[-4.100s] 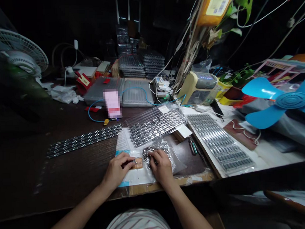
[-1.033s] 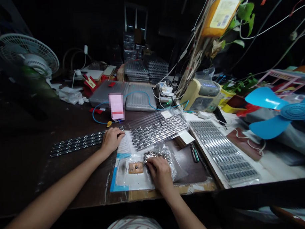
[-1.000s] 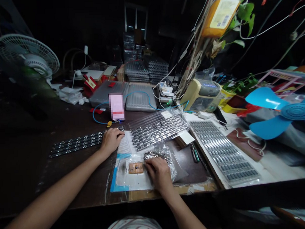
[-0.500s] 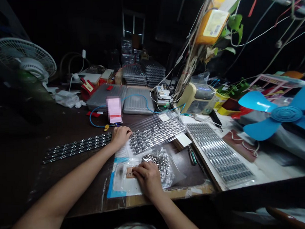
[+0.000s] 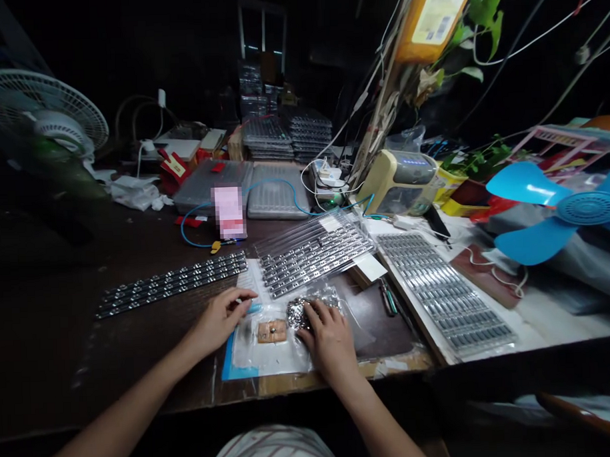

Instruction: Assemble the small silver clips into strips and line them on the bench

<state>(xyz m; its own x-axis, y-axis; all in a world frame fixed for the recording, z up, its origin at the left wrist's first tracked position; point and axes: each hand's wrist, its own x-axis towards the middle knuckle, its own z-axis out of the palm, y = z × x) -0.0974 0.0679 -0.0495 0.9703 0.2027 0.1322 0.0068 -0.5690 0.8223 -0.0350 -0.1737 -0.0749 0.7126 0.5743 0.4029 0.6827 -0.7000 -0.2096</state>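
Note:
My left hand (image 5: 222,321) hovers over the left side of a white and blue sheet, its thumb and fingers apart and nothing visible between them. My right hand (image 5: 333,337) reaches onto a pile of small shiny metal parts (image 5: 296,311) on clear plastic, fingers spread and touching the pile; its fingertips are partly hidden. Between the hands lies a small tan block (image 5: 271,331) with small dark pieces on it. Behind them, a clear tray (image 5: 316,255) holds rows of shiny metal pieces. Several dark strips with shiny pieces (image 5: 171,284) lie side by side on the left.
A long tray of metal pieces (image 5: 442,290) stands on the right. Screwdriver-like green tools (image 5: 387,297) lie beside it. Farther back are a phone (image 5: 228,211), a blue cable, grey trays (image 5: 276,196) and a cream machine (image 5: 401,182). A blue fan (image 5: 579,209) stands far right.
My left hand has come back from the end of the dark strips toward the tan block. My right hand has left the block and moved right onto the metal parts.

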